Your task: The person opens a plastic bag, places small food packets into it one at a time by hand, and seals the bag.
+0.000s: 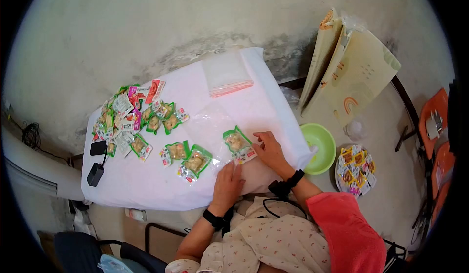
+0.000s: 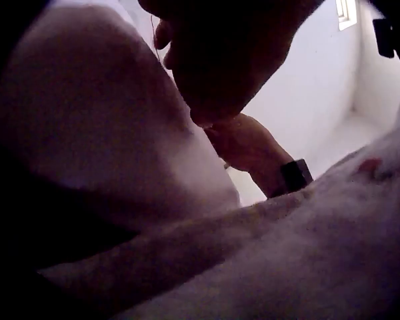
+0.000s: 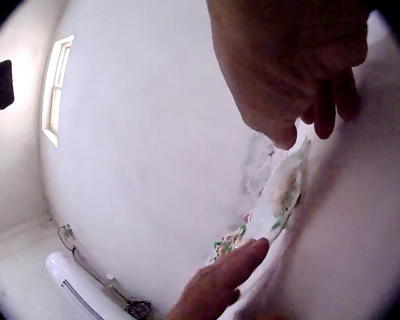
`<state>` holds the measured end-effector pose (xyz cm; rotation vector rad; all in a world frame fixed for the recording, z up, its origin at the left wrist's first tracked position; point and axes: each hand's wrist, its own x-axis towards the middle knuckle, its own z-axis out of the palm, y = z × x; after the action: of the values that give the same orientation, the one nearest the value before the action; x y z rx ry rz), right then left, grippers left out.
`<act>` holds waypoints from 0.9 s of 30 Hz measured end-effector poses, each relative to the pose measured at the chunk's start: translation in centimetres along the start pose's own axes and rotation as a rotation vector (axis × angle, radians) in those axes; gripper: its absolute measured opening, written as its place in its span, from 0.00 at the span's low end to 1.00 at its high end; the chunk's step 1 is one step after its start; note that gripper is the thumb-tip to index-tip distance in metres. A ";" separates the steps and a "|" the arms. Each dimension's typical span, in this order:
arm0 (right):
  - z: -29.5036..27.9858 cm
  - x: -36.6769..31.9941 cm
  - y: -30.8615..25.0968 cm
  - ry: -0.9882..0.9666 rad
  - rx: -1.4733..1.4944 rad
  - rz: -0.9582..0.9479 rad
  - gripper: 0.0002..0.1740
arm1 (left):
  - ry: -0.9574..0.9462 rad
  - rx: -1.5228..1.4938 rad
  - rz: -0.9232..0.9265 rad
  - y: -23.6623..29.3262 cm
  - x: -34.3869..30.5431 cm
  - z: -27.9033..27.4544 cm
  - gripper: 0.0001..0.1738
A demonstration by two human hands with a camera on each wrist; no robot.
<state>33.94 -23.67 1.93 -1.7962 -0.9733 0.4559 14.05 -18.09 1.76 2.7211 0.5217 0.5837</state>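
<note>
A snack packet (image 1: 237, 141) with green edges and pale round pieces lies on a thin clear plastic bag (image 1: 210, 121) near the table's front right; the bag's outline is faint. My right hand (image 1: 270, 151) is at the packet's right side, fingers bent down in the right wrist view; I cannot tell whether they pinch the bag. Just below the packet is my left hand (image 1: 228, 182), its fingers fairly straight, fingertips right at the packet's lower edge. Two similar packets (image 1: 195, 161) (image 1: 177, 151) lie left of the hands. The left wrist view is dark.
A heap of mixed snack packets (image 1: 119, 111) covers the table's left side. Flat clear bags with red edges (image 1: 227, 75) lie at the back. Two black devices (image 1: 95, 174) sit front left. On the floor stand a green basin (image 1: 320, 148) and a bowl of packets (image 1: 355, 170).
</note>
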 end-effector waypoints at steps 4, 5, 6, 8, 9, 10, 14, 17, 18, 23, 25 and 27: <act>0.4 0.4 1.7 -0.012 -0.006 -0.173 0.13 | -0.012 0.041 0.129 0.6 1.3 0.4 0.31; 0.6 0.4 2.3 -0.013 -0.007 -0.174 0.13 | -0.035 0.021 0.114 0.7 1.7 0.6 0.32; 0.7 0.4 2.3 -0.018 -0.041 -0.156 0.11 | -0.058 0.002 0.099 0.7 2.1 0.8 0.32; 0.8 0.5 2.5 -0.020 -0.076 -0.140 0.09 | -0.063 -0.011 0.063 0.7 2.9 1.2 0.33; 0.8 0.4 2.4 -0.030 -0.078 -0.113 0.09 | -0.072 -0.026 0.028 0.6 3.3 1.4 0.34; 0.8 0.5 2.3 -0.039 -0.080 -0.085 0.08 | -0.073 -0.024 0.030 0.5 3.5 1.4 0.34; 0.4 0.5 2.0 -0.082 -0.025 -0.014 0.07 | -0.070 0.015 0.005 -0.4 4.1 2.2 0.34; 0.1 0.6 2.1 -0.111 0.021 0.006 0.06 | -0.097 0.040 -0.034 -0.7 4.7 1.7 0.33; 0.1 0.6 2.2 -0.120 0.029 -0.005 0.06 | -0.114 0.074 -0.045 -0.7 4.8 1.5 0.32; 0.0 0.2 2.2 -0.151 0.014 -0.024 0.06 | -0.079 0.119 -0.090 -1.5 6.5 2.3 0.31; -0.2 -0.1 1.9 -0.146 -0.005 -0.080 0.07 | -0.056 0.146 -0.112 -2.0 7.7 3.0 0.31; -0.3 -0.3 1.8 -0.171 0.011 -0.072 0.07 | -0.036 0.196 -0.156 -2.3 8.7 3.4 0.31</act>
<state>34.73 -24.39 0.45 -1.7272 -1.1471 0.5757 22.31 -13.23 0.85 2.8319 0.8130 0.4635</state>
